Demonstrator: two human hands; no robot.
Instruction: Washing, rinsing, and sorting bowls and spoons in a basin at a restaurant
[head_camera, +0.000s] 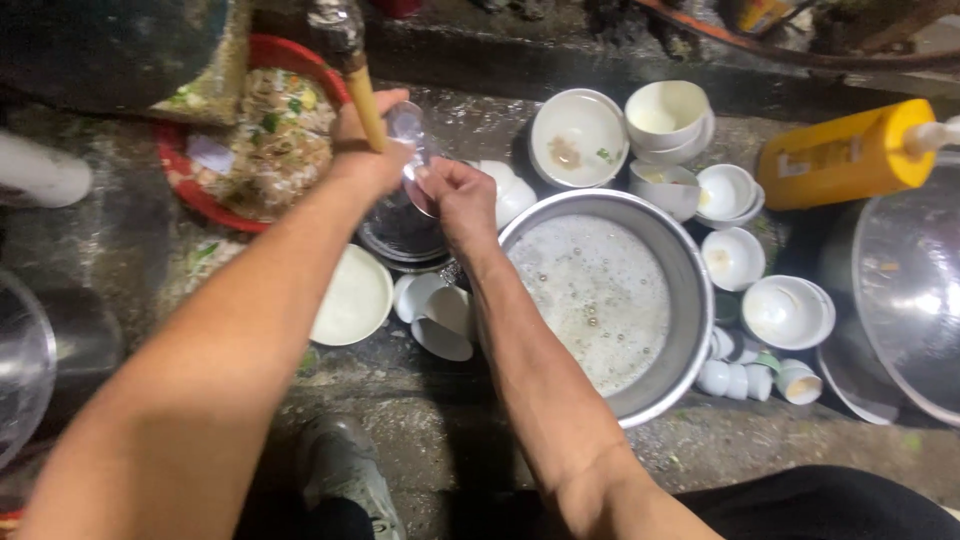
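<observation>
Nearest the camera, on wet concrete floor (420, 440): one grey shoe (345, 470), dark trouser leg bottom right. Both forearms reach up-frame from here.

Right hand (455, 195): fingers curled, pinching the lower rim of a clear drinking glass (410, 135). Left hand (372, 150): closed around the same glass from the left side. A yellowish tap spout (365, 100) comes down in front of it; whether the hand touches it, cannot tell. Glass is transparent, tilted, held between both hands above a dark round basin (400, 235).

Just right of the hands: big steel pot (690, 300) with foamy greyish water. Flat white plate (350, 297) and small white spoons/dishes (435, 315) sit left of the pot, below the basin.

Right of the pot: cluster of small white bowls and cups (750, 270), some stacked. Clear plastic basin (910, 290) at right edge.

Further back: two bigger white bowls (620, 130), one with food residue. Yellow-orange squeeze bottle (845, 155) lying on its side, white cap to the right, pale label patch; unreadable. Upper left: red basin (205, 200) full of food scraps.
</observation>
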